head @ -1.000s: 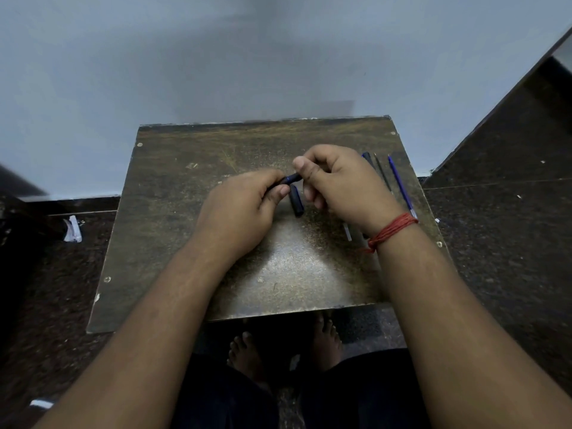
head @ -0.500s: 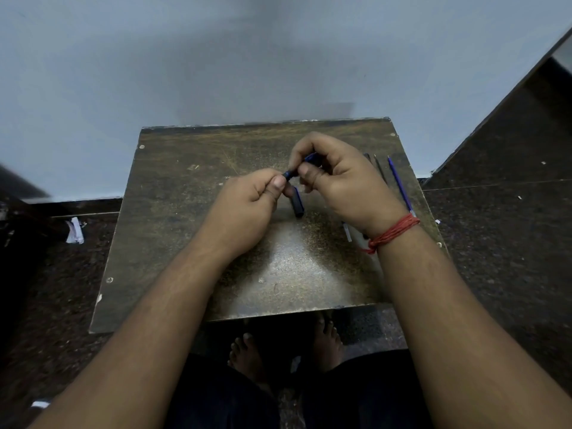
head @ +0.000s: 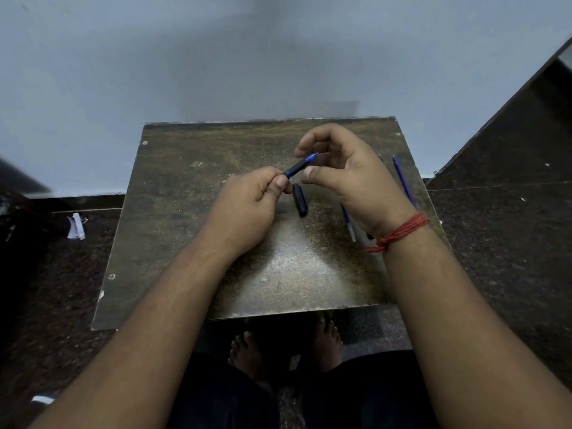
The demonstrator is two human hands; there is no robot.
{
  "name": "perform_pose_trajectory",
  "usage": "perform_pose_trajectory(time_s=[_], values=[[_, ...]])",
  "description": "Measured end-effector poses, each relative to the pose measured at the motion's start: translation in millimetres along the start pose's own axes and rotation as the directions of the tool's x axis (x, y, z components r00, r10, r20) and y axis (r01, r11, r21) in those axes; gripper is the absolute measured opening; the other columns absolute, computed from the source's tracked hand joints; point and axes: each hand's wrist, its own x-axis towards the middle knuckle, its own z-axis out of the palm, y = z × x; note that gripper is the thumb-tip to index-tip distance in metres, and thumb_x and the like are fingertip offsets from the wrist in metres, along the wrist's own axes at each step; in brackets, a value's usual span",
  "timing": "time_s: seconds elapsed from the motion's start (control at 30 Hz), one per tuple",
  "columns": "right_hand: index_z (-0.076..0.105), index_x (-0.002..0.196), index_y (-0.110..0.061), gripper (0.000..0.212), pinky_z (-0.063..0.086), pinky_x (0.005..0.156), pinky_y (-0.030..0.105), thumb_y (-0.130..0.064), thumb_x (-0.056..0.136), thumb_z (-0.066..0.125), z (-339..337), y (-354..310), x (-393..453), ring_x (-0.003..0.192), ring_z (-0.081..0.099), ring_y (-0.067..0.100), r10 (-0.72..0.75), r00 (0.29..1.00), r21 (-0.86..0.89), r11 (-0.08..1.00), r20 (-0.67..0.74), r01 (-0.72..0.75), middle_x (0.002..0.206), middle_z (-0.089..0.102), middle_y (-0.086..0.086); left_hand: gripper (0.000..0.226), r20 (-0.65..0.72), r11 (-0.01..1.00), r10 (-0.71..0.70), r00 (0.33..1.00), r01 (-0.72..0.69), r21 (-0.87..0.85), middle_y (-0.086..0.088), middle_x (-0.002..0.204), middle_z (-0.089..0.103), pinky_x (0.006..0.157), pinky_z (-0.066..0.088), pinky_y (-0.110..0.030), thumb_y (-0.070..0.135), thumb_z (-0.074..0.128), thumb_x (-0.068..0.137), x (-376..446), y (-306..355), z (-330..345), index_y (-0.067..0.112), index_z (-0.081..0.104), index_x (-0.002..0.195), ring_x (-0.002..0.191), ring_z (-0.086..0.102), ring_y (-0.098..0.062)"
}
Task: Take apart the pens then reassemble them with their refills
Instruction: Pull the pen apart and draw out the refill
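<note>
Left hand (head: 244,209) grips slim dark-blue plastic pen (head: 299,165) above scuffed brown worktop (head: 185,212). Right hand (head: 349,178) has just let go, fingers loosely curled, empty beside pen's tip. Black cap (head: 300,200) lies just below pen: disassembly proceeding.

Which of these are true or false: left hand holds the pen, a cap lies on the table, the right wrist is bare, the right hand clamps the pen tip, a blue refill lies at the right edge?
1. The left hand holds the dark pen barrel with blue tip. True.
2. A black pen cap lies on the worn brown table. True.
3. The right wrist is bare. False: it wears a red thread band.
4. The right hand clamps the tip. False: its fingers curl around it without a visible grip.
5. A thin blue refill lies near the table's right edge. True.
</note>
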Motion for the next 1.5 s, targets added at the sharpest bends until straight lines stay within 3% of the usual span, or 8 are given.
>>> perform_pose_trajectory(time_s=[0.2,0.4,0.57,0.77,0.97,1.17,1.3,1.5], values=[[0.061,0.090,-0.014,0.011,0.056,0.058,0.032,-0.022,0.095,0.067,9.2,1.8,2.0,0.058,0.063,0.012,0.081,0.993,-0.128,0.987,-0.090,-0.093,0.070,0.063,0.004,0.025,0.002,0.999,0.015,1.000,-0.015,0.041,0.009,0.057,0.048,0.049,0.031,-0.020,0.028,0.048,0.102,1.4,0.5,2.0,0.017,0.070,0.097,0.050,0.043,-0.003],[0.064,0.101,-0.018,0.027,0.060,0.086,0.043,0.001,0.082,0.068,6.3,2.9,2.4,0.098,0.070,0.030,0.100,0.993,0.091,0.991,-0.060,-0.094,0.101,0.070,0.011,0.025,0.009,0.999,0.006,1.000,-0.006,0.031,0.012,0.057,0.048,0.047,0.028,-0.014,0.027,0.048,0.103,0.9,0.9,1.4,0.017,0.070,0.097,0.052,0.046,0.003],[0.062,0.087,-0.014,0.009,0.058,0.062,0.036,-0.015,0.092,0.069,11.5,2.3,2.2,0.059,0.063,0.014,0.125,0.989,-0.020,0.992,-0.085,-0.127,0.068,0.064,0.002,0.024,0.012,0.999,0.012,1.000,-0.012,0.046,0.011,0.056,0.047,0.050,0.031,-0.016,0.026,0.049,0.102,0.7,1.2,2.3,0.016,0.070,0.097,0.052,0.046,0.000],[0.066,0.093,-0.020,0.028,0.059,0.086,0.042,0.003,0.077,0.064,7.2,1.9,2.4,0.095,0.068,0.026,0.099,0.994,0.080,0.992,-0.043,-0.096,0.100,0.067,0.009,0.023,0.031,0.998,0.010,0.999,-0.011,0.054,0.011,0.057,0.047,0.047,0.030,-0.016,0.026,0.048,0.103,0.4,3.1,0.7,0.016,0.069,0.098,0.052,0.046,0.003],[0.061,0.088,-0.015,0.010,0.051,0.054,0.030,-0.019,0.094,0.066,9.3,1.9,2.1,0.055,0.060,0.011,0.119,0.988,-0.119,0.984,-0.100,-0.131,0.069,0.061,0.004,0.024,0.036,0.996,0.011,0.999,-0.014,0.083,0.011,0.059,0.049,0.048,0.031,-0.013,0.026,0.047,0.103,0.4,3.4,0.7,0.015,0.068,0.098,0.053,0.046,0.003],[0.061,0.098,-0.017,0.013,0.056,0.067,0.027,-0.007,0.090,0.064,5.6,0.2,1.5,0.084,0.067,0.016,0.113,0.988,-0.018,0.993,-0.102,-0.115,0.105,0.067,0.019,0.023,0.036,0.998,0.006,0.999,-0.009,0.067,0.012,0.059,0.049,0.049,0.032,-0.010,0.025,0.047,0.103,-0.4,4.8,0.1,0.018,0.068,0.099,0.055,0.048,0.009],[0.062,0.095,-0.011,0.015,0.056,0.059,0.033,-0.024,0.095,0.067,9.5,3.6,2.5,0.062,0.066,0.011,0.158,0.978,-0.088,0.981,-0.134,-0.171,0.082,0.066,0.018,0.024,0.033,0.998,0.011,0.999,-0.013,0.063,0.011,0.059,0.049,0.048,0.032,-0.011,0.025,0.047,0.103,-1.0,4.8,1.3,0.014,0.068,0.097,0.054,0.047,0.006],[0.063,0.092,-0.013,0.022,0.057,0.070,0.030,0.008,0.088,0.057,5.9,4.6,4.1,0.083,0.069,0.019,0.166,0.973,0.128,0.981,-0.159,-0.146,0.092,0.069,0.011,0.024,0.043,0.996,-0.001,0.999,-0.002,0.089,0.009,0.061,0.051,0.053,0.034,-0.023,0.027,0.046,0.103,-0.6,4.8,1.5,0.019,0.067,0.109,0.056,0.047,-0.001]])
